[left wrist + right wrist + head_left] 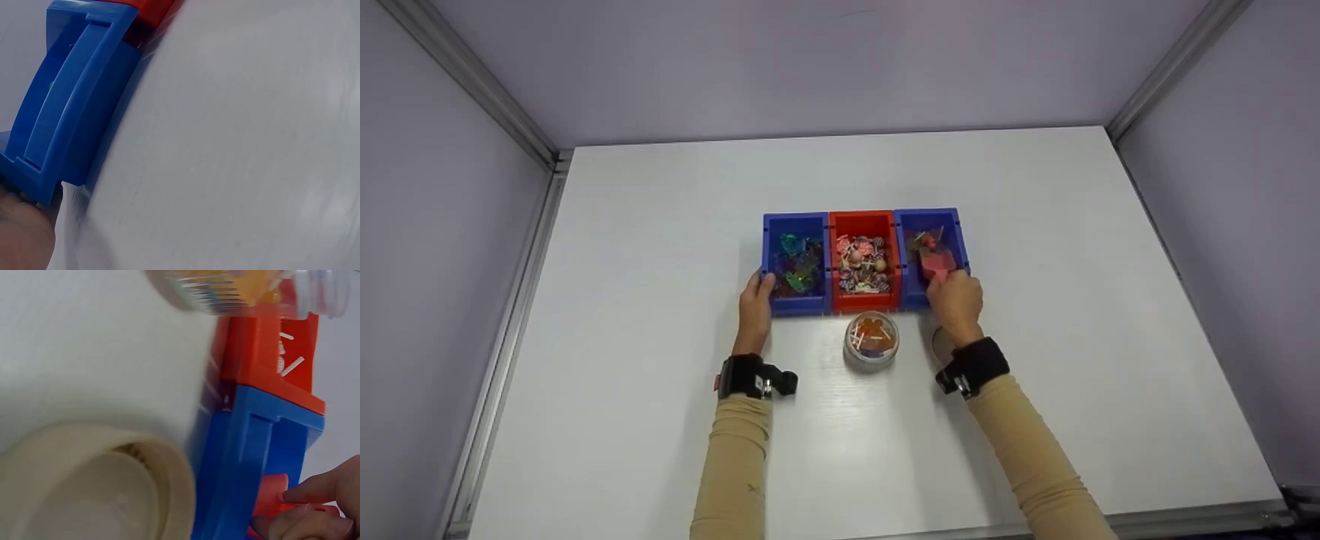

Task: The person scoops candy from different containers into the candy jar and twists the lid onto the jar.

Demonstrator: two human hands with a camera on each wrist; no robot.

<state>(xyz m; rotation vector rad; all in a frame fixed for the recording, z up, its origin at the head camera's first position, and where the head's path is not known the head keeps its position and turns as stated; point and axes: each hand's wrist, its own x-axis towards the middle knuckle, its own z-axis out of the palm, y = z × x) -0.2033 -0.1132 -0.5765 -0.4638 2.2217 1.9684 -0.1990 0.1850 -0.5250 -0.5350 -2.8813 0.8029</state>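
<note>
My left hand [754,311] holds the left blue bin [799,306] at its near outer corner, its fingertips at the rim; in the left wrist view part of the hand [25,230] shows below the bin's corner. The bin contains green and dark wrapped candies. My right hand [958,304] grips a pinkish-red scoop [937,264] inside the right blue bin [911,298], close to some wrapped lollipops [928,240]. In the right wrist view, the fingers curl round the scoop [273,489], partly behind the bin's front wall. A clear jar [870,360] with orange lollipops stands in front of the bins.
Between the blue bins sits a red bin [864,301] full of small lollipops. A round cream lid [174,478] lies on the white table [840,442] beneath the right wrist. Pale walls [840,67] enclose the table's back and sides.
</note>
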